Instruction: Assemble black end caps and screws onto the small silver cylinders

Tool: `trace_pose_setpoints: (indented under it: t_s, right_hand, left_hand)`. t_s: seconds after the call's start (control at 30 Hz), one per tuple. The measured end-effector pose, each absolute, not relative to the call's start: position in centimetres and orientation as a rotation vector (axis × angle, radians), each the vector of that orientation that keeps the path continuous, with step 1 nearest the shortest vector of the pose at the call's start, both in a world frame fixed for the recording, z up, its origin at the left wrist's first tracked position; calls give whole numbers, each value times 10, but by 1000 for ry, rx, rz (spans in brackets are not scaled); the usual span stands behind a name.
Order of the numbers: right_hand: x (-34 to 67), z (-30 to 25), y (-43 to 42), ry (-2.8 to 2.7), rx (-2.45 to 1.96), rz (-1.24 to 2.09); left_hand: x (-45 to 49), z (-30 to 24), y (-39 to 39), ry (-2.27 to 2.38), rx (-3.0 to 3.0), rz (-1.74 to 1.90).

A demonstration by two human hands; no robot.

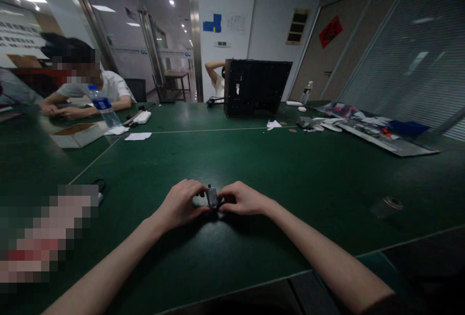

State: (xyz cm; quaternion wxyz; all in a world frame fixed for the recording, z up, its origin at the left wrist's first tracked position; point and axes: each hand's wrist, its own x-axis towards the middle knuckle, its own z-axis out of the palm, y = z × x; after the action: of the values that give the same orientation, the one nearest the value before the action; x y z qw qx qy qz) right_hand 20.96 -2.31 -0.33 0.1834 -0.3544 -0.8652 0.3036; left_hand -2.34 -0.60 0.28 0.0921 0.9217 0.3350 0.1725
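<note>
Just above the green tabletop, a small grey metal piece (212, 197) stands roughly upright between my two hands. It has a boxy body and a dark round knob on top; its exact kind I cannot make out. My left hand (184, 202) pinches it from the left, with the index finger near its top and the thumb low. From the other side, the fingertips of my right hand (244, 198) close on its lower right edge. Something dark shows under the piece, partly hidden by the fingers.
A grey cylinder (388, 207) stands at the right of the green table (308, 169). Farther back are a black monitor-like box (257, 87), an open box (78, 135), a water bottle (104, 106) and a cluttered board (388, 135). Two people sit beyond.
</note>
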Motion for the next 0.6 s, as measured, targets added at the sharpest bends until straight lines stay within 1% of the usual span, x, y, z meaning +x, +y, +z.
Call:
trace_pose_setpoints:
  t_s: [0.43, 0.6]
  right_hand:
    - [211, -3, -23, -2480, -1011, 839]
    - [211, -3, -23, -2542, -995, 652]
  left_hand:
    - [-24, -6, -2, 969, 2837, 510]
    - [-23, -5, -3, 955, 2874, 472]
